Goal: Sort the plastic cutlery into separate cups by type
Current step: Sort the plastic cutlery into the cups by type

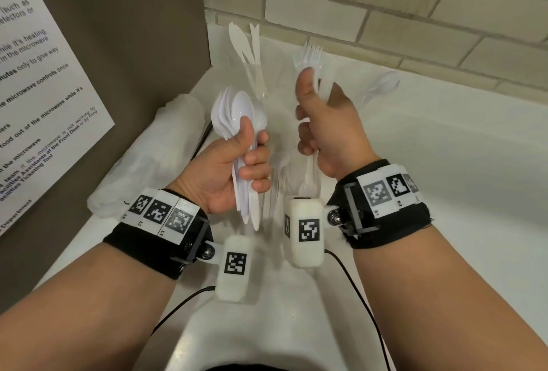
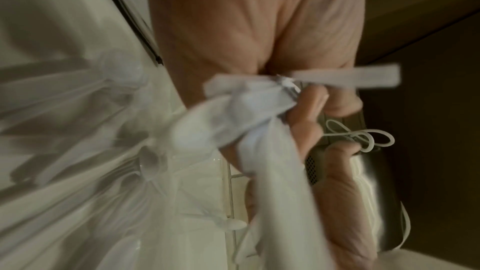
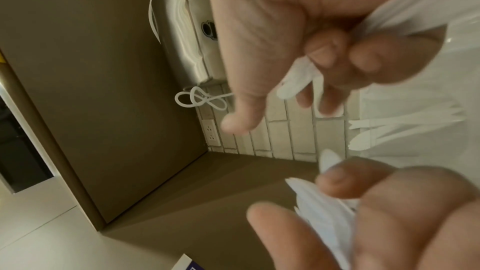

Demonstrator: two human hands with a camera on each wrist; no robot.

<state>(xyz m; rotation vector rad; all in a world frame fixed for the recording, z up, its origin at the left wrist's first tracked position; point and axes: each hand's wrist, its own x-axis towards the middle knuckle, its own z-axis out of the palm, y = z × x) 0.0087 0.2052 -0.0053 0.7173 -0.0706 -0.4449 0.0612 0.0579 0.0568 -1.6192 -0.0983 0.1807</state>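
Both forearms wear black wrist straps (image 1: 160, 240) with white camera pods. Beyond them the left hand (image 1: 234, 163) curls its fingers and thumb round a bunch of white spoons (image 1: 234, 113), bowls up, handles hanging below the fist. Just to its right, the right hand (image 1: 329, 130) grips a bundle of white forks (image 1: 310, 58), tines pointing up. Farther back, knives (image 1: 246, 43) stand upright in a clear cup (image 1: 258, 80) near the brick wall (image 1: 385, 0). One spoon (image 1: 382, 84) lies on the white counter (image 1: 444, 178) at far right. A printed notice (image 1: 38, 98) hangs on the left.
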